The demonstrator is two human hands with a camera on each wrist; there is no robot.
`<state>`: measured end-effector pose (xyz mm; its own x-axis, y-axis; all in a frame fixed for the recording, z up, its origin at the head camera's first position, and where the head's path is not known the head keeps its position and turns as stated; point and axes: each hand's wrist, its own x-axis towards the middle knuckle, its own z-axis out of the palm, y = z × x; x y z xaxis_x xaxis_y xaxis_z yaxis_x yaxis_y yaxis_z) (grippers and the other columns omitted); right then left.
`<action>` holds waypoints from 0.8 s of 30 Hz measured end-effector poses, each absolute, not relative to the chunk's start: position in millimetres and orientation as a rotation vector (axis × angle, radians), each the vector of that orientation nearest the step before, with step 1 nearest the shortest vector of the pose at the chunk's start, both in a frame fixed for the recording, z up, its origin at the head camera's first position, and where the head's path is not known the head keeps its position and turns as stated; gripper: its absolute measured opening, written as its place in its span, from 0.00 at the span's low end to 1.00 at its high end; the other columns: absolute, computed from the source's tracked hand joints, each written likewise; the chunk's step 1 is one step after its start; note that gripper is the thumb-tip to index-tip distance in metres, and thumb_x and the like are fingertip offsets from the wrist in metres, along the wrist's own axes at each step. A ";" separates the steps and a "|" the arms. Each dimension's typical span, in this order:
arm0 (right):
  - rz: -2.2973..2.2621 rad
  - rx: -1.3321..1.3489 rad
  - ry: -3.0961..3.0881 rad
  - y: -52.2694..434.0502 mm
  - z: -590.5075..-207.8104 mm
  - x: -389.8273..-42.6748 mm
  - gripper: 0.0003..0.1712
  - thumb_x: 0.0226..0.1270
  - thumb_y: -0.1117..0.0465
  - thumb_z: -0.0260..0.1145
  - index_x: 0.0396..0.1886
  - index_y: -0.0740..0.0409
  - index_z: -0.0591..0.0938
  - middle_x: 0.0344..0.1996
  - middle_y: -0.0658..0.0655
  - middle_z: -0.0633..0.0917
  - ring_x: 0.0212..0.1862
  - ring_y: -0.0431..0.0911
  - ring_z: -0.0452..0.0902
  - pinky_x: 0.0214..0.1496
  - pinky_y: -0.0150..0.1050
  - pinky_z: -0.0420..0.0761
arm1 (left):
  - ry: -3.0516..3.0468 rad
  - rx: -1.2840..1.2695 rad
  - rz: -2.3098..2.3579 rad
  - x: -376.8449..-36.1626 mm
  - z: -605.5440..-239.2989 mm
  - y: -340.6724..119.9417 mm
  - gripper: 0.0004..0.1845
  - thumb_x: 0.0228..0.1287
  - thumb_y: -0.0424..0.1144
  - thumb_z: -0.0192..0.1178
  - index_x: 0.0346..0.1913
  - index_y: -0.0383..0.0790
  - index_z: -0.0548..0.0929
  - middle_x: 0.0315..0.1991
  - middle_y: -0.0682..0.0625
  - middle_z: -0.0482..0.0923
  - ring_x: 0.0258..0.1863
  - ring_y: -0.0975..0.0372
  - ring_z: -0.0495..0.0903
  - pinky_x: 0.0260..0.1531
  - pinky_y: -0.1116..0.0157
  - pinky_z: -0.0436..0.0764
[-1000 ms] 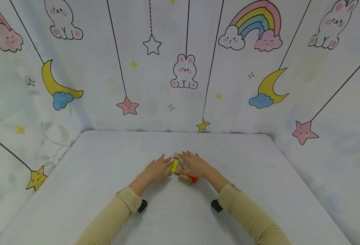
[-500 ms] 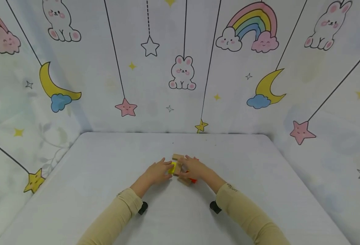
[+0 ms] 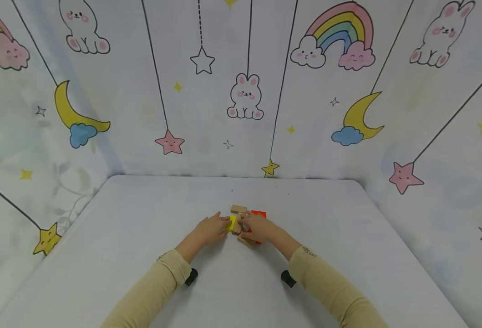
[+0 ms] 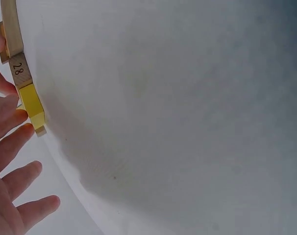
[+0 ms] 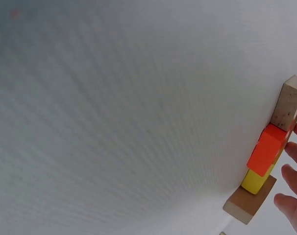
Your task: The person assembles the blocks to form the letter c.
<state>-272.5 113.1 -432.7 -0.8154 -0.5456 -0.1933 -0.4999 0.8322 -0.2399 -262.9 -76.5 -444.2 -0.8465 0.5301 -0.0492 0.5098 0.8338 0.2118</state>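
Both forearms, in tan sleeves, are reaching forward over the white table [image 3: 142, 218] and angling inward so that the hands are meeting at a small cluster of blocks near the table's middle. The left hand [image 3: 208, 229] is lying low and palm-down, its fingers [image 4: 13, 142] straight and slightly spread, their tips touching the yellow block [image 3: 232, 223] from the left. The right hand [image 3: 258, 228] is coming in from the other side, palm-down over the cluster, with its fingers [image 5: 291, 171] loosely extended against the blocks; whether they are pinching one cannot be told. The orange block [image 3: 259, 214] is lying just beyond the right hand, and plain wooden blocks [image 3: 238, 210] are sitting touching the coloured ones, one of them marked 28 in the left wrist view.
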 end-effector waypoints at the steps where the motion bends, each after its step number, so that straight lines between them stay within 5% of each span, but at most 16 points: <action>1: -0.250 -0.800 2.759 112.8 -432.6 -272.0 0.31 0.61 0.48 0.62 0.63 0.54 0.71 0.66 0.56 0.64 0.68 0.53 0.52 0.62 0.50 0.62 | 2.909 0.829 0.288 -262.6 -443.8 -76.3 0.20 0.64 0.39 0.56 0.58 0.39 0.75 0.61 0.46 0.68 0.63 0.45 0.60 0.53 0.41 0.65; 19: -0.097 -0.897 2.794 106.1 -430.6 -258.6 0.26 0.60 0.47 0.63 0.59 0.47 0.75 0.61 0.53 0.71 0.62 0.51 0.66 0.51 0.47 0.74 | 2.864 0.768 0.369 -256.6 -443.2 -84.7 0.26 0.62 0.42 0.58 0.62 0.40 0.70 0.65 0.46 0.62 0.61 0.51 0.66 0.56 0.54 0.67; 24: -0.162 -0.975 2.755 103.7 -430.2 -257.2 0.22 0.61 0.51 0.63 0.55 0.52 0.76 0.57 0.52 0.76 0.62 0.50 0.66 0.56 0.43 0.71 | 2.869 0.763 0.319 -251.4 -438.4 -90.0 0.27 0.60 0.43 0.60 0.62 0.40 0.70 0.65 0.47 0.63 0.60 0.52 0.66 0.54 0.54 0.69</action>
